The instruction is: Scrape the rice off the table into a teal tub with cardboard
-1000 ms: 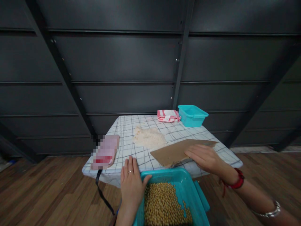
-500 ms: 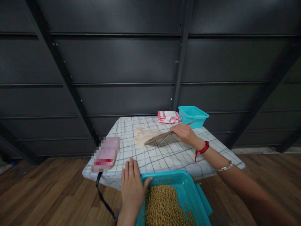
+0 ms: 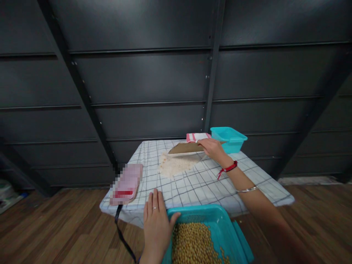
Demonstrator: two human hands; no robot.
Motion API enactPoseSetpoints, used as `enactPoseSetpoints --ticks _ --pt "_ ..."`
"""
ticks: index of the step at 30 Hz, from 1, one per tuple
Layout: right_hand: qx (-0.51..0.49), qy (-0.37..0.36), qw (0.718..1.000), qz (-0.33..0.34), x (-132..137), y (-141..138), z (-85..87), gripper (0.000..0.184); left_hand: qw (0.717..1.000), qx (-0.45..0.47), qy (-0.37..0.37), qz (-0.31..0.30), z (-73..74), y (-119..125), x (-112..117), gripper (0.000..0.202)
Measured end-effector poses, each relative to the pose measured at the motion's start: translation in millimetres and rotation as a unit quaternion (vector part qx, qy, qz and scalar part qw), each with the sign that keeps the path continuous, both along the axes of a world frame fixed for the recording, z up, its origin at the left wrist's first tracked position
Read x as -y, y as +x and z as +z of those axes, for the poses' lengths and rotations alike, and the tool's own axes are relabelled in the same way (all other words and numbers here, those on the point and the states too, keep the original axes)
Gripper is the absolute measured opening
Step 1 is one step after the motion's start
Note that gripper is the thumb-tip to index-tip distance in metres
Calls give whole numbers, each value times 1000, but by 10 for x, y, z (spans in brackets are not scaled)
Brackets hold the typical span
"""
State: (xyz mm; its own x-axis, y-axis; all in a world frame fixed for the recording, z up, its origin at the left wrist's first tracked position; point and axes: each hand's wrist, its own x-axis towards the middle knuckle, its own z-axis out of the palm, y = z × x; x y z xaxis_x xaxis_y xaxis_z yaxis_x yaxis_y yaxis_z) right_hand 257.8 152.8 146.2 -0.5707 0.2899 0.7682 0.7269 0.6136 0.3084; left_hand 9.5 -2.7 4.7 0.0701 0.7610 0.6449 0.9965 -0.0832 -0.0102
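My right hand (image 3: 212, 149) pinches the right part of a flat brown piece of cardboard (image 3: 185, 147), which hangs tilted above a pale patch of crumbly powder (image 3: 176, 165) spread on the checked tablecloth (image 3: 209, 190). A red string bracelet and a silver bangle are on that arm. My left hand (image 3: 157, 222) lies flat with fingers stretched over the cloth's front edge. Its thumb rests over the left rim of a teal plastic basket (image 3: 226, 216). Inside the basket is a heap of round yellowish beans (image 3: 194, 244).
At the back right corner stands another turquoise basket (image 3: 229, 139), beside a folded pink-and-white striped towel (image 3: 196, 137). A pink phone-like object (image 3: 128, 183), partly pixelated, lies at the left edge with a black strap (image 3: 121, 233). Dark metal panels rise behind the table.
The cardboard has lifted and swung away from the front of the powder, now over its back edge. My right hand moved slightly with it. My left hand stays by the basket.
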Motion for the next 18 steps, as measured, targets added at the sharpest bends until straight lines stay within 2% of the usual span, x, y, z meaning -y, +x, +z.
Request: enactPoseSetpoints --ticks 3,6,11,18 --pt "-1 4 1000 -5 -27 -27 -116 26 1000 1 -2 3 0 8 0 69" --pt "-4 9 1000 -8 -18 20 -157 28 1000 0 -3 0 -11 7 -5 69" --pt "2 13 1000 2 66 102 -90 30 1000 -21 24 -1 -44 -1 -26 72" --pt "32 4 999 25 255 126 -30 30 1000 -7 19 -5 -61 -8 -30 69"
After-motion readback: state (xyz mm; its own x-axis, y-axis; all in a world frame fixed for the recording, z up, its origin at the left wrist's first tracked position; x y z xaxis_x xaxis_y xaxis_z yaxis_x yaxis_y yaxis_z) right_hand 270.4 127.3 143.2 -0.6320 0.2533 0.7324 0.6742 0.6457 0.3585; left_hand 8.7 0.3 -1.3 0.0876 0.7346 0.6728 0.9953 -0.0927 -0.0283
